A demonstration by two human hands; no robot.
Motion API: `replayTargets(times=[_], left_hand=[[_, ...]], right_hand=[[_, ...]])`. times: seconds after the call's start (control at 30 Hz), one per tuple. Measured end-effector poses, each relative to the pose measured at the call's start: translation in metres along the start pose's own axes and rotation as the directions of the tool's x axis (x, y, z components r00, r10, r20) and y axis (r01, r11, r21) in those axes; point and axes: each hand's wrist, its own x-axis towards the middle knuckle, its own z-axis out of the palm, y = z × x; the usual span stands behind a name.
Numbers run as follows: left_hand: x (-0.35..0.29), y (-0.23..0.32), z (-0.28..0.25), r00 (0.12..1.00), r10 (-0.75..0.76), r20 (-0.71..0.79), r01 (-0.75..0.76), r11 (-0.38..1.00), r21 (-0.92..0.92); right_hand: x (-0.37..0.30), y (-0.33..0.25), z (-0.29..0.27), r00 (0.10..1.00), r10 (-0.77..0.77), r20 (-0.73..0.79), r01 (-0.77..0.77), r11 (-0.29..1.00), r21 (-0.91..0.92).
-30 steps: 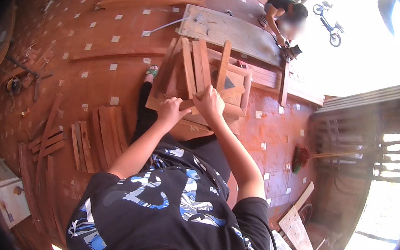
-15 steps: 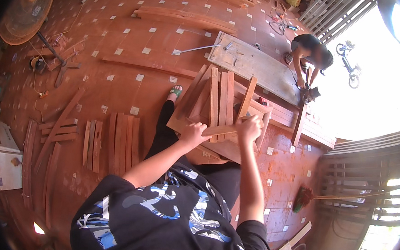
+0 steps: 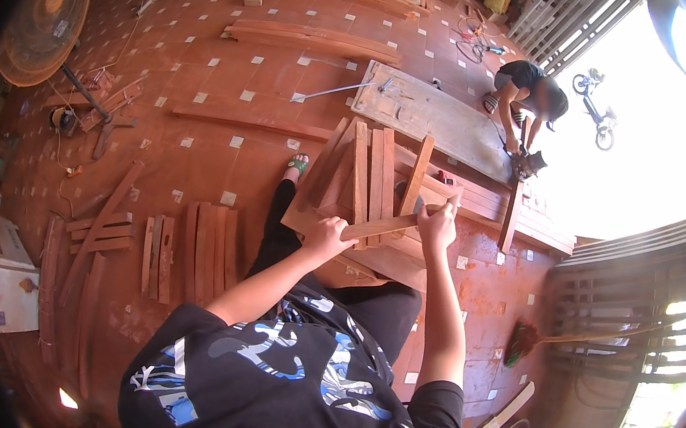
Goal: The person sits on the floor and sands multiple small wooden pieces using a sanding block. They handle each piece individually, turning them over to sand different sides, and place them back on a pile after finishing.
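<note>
A short wooden slat (image 3: 389,228) is held slantwise in front of me, its right end farther away than its left. Around the left end my left hand (image 3: 326,239) is closed; my right hand (image 3: 438,225) grips near the other end, a finger stretched along it. Beneath and beyond the slat is a low stack of boards (image 3: 321,185), serving as a work surface. Several similar wooden strips (image 3: 361,170) lie side by side on it, pointing away from me. One separate strip (image 3: 419,172) rests at their right. A dark round object (image 3: 407,197), partly hidden, sits beside that strip.
Planks (image 3: 209,251) lie on the tiled floor to my left. A co-worker (image 3: 528,91) crouches at far right, hands on a power tool (image 3: 528,162) beside a long board (image 3: 435,120). A fan (image 3: 48,12) stands far left; a broom (image 3: 522,340) is at right.
My right hand has shifted slightly right, and more of the slat shows past it. The slat is tilted more steeply. My left hand has moved a little left and nearer me.
</note>
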Motion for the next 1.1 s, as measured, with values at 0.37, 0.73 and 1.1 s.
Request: replayTargets(times=[0.37, 0.73, 1.1], left_hand=[[-0.006, -0.012, 0.013, 0.987, -0.158, 0.043, 0.160, 0.986, -0.041], [0.001, 0.002, 0.003, 0.999, 0.035, -0.037, -0.034, 0.999, 0.028], [-0.001, -0.023, 0.020, 0.999, -0.037, -0.035, 0.034, 0.995, -0.092]], right_hand=[[-0.136, -0.116, 0.010, 0.934, -0.356, -0.019, 0.356, 0.934, 0.003], [-0.005, -0.006, -0.006, 0.994, 0.042, -0.101, -0.049, 0.996, -0.068], [-0.133, -0.103, 0.000, 0.938, -0.345, 0.043, 0.320, 0.906, 0.278]])
